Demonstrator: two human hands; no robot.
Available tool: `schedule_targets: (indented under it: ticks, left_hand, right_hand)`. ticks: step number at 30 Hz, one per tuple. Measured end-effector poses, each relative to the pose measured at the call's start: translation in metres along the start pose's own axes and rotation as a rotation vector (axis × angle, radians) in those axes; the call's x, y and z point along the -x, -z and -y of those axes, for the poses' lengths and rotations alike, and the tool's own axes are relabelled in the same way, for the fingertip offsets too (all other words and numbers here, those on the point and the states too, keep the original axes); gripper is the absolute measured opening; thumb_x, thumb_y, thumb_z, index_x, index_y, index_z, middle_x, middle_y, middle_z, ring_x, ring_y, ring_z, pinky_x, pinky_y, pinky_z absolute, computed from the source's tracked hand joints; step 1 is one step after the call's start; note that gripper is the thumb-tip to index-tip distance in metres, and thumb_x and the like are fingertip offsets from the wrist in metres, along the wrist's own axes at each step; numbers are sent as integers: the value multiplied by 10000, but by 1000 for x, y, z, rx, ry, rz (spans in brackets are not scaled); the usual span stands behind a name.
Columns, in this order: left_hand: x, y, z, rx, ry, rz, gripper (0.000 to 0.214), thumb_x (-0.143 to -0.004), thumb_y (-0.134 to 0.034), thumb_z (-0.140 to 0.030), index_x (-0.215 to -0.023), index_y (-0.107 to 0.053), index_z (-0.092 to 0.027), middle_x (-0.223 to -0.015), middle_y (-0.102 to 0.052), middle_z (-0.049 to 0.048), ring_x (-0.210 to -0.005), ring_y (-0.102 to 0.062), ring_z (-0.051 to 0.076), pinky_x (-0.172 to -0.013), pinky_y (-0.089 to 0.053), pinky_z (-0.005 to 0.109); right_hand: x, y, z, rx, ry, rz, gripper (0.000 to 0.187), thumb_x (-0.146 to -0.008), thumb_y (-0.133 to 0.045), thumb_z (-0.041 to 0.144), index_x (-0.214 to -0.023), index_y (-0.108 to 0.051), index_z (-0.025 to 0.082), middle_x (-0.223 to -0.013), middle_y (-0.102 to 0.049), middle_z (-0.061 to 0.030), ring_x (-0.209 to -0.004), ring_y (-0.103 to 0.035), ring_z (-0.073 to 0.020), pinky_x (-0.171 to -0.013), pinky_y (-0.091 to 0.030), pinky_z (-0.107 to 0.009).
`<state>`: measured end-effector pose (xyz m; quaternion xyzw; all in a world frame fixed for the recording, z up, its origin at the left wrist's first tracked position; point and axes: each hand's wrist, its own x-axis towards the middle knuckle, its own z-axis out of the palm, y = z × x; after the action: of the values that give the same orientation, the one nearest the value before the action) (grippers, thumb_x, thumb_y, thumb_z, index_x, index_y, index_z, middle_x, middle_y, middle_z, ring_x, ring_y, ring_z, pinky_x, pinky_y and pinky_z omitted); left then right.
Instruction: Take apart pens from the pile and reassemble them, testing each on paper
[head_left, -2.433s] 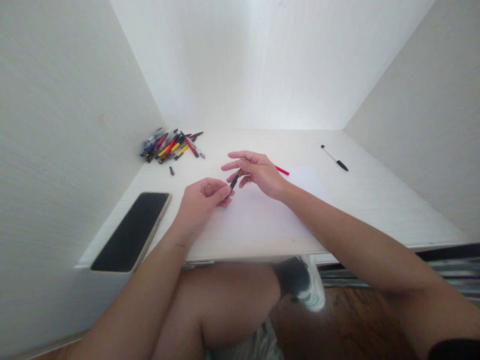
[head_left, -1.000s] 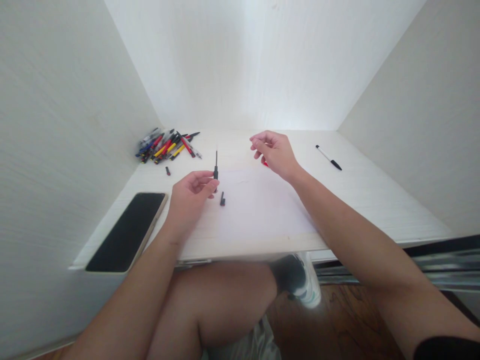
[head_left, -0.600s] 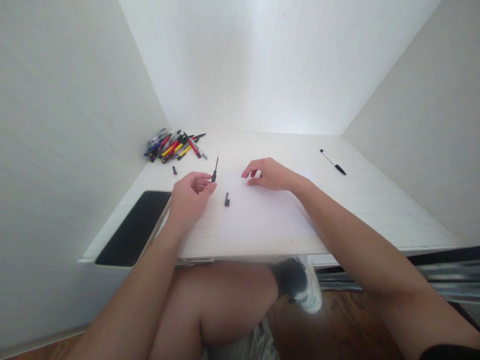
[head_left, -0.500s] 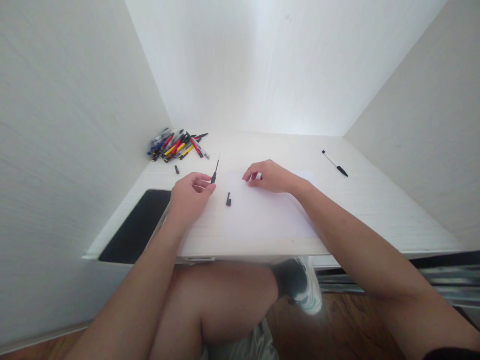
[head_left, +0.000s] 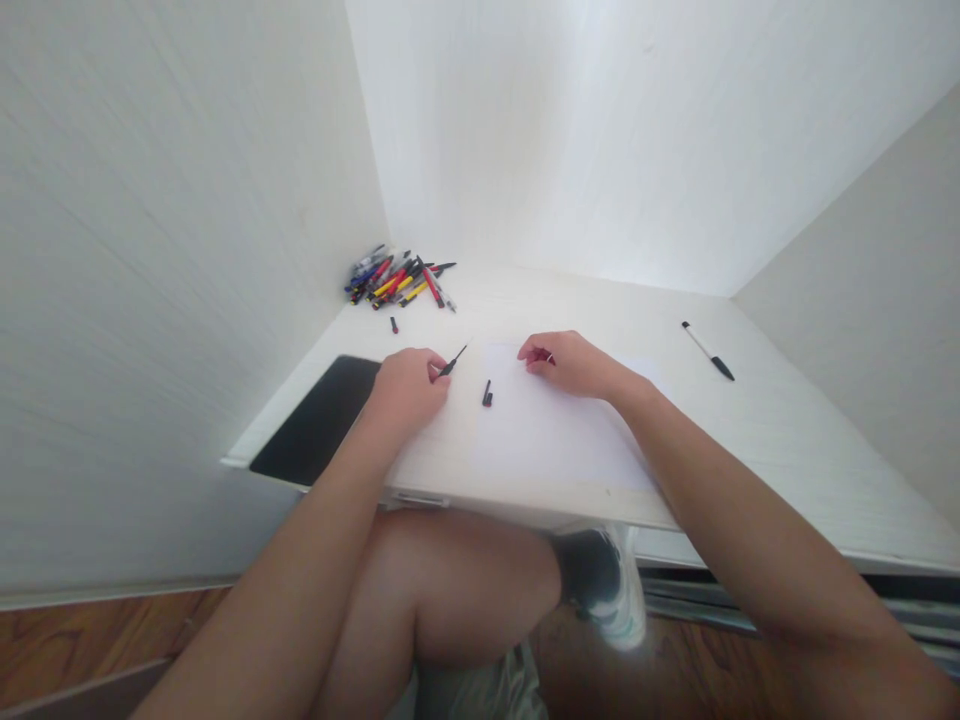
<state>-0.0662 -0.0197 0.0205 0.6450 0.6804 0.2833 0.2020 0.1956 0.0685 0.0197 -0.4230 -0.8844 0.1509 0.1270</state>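
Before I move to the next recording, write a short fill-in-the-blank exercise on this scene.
The dark pen part is held in the ____ hand.
Under the right hand lies a white sheet of ____.
The lone white pen lies to the ____ of that sheet.
The colourful pile at the back left consists of ____.
Missing words: left; paper; right; pens.

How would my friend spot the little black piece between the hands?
On the white desk, find the paper. Between the left hand and right hand lies the small black piece. Unlike the other black piece, near the pens, it's on the paper.
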Motion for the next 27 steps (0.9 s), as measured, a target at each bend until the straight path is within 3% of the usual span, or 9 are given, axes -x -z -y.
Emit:
schedule_targets:
  ticks: [6,10,16,20,27]
  left_hand:
    - [2,0,1,-115,-41,-23,133,-808,-636,-235,-871,-753,-234,-794,-730,88,-840,-681,272,-788,-532,360]
    - [2,-2,-2,-191,-60,-27,179,-855,-621,-264,-970,-750,-213,-904,-721,116,-905,-673,288,-850,-524,380]
    - [-1,-23,-28,-231,-254,-73,268,-925,-561,-239,-1115,-740,-177,-1065,-712,141,-1061,-645,318,-976,-484,433]
    - [-17,-40,-57,-317,-368,24,277,-958,-527,-232,-1096,-760,-175,-1122,-729,141,-1076,-660,293,-985,-485,417]
    - [-43,-53,-90,-321,-345,237,227,-851,-600,-121,-1012,-759,-134,-1062,-749,218,-1024,-719,369,-873,-543,439]
  right_hand:
    - [-1,4,-10,-37,-18,24,195,-894,-653,202,-1042,-780,183,-1023,-786,-87,-893,-715,-207,-836,-531,-314]
    - [-2,7,-13,-68,-12,44,181,-882,-669,197,-1020,-787,190,-1043,-795,-69,-913,-722,-199,-837,-533,-298]
    - [-1,9,-5,-31,8,48,198,-890,-643,147,-1027,-784,168,-1043,-799,-84,-908,-723,-206,-835,-530,-305]
    - [0,10,-4,-33,33,42,228,-892,-608,113,-1040,-773,169,-1041,-798,-80,-901,-721,-200,-842,-528,-300]
    - [3,16,-18,-92,64,40,211,-837,-606,89,-956,-752,184,-1020,-800,-61,-907,-729,-194,-828,-534,-289]
